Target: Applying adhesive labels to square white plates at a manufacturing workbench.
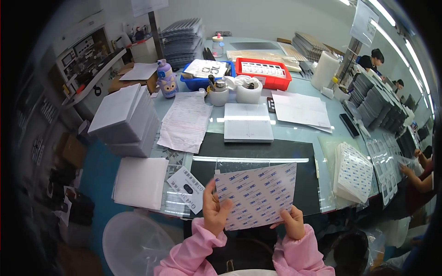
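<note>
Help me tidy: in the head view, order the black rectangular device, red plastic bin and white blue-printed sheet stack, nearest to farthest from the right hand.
1. White blue-printed sheet stack: right of the right hand.
2. Black rectangular device: farther back, right.
3. Red plastic bin: farthest back, slightly left.

L sleeve (191, 252) & R sleeve (300, 255): both pink, light shade, same fabric by look. Loose cut, full around forearm; many creases, folds a deeper pink. Surf. plain, one col. throughout. L cuff (210, 232): gathered, puckered at wrist, same pink. R cuff (294, 235): ditto. L hand (215, 212) & R hand (293, 223): bare. Lap (246, 253), btwn sleeves: v. dk., approx. black; garment details lost in shadow. Gold bit (230, 265) there: sm., narrow, metallic look; type unclear. White edge (248, 273) at bottom ctr.: curved; poss. clothing, can't confirm.
</note>
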{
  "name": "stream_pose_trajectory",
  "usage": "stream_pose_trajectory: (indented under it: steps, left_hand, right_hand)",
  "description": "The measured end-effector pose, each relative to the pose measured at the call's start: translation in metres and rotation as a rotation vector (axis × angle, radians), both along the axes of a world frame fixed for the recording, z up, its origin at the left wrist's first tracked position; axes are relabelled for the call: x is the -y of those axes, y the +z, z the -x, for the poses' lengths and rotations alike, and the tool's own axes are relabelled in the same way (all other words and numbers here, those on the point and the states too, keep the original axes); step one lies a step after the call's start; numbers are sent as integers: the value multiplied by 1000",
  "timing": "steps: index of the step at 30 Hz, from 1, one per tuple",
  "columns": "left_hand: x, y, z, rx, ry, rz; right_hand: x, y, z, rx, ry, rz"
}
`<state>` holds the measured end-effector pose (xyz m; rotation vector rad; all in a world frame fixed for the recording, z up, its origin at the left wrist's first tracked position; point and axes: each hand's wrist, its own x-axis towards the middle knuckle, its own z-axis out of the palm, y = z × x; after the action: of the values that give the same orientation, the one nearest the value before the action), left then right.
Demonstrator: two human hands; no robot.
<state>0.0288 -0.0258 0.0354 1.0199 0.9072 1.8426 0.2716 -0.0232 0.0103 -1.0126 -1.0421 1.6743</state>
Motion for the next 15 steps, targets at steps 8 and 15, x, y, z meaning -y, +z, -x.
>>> stream_pose_trajectory:
  steps: [8, 15]
  left_hand:
    - [-24, 38, 30, -745, 152, -22]
    - [-32, 6, 2, -259, -96, 79]
  right_hand:
    - [4, 12, -12, 15, -121, -136]
    - [32, 59, 10, 743, -86, -916]
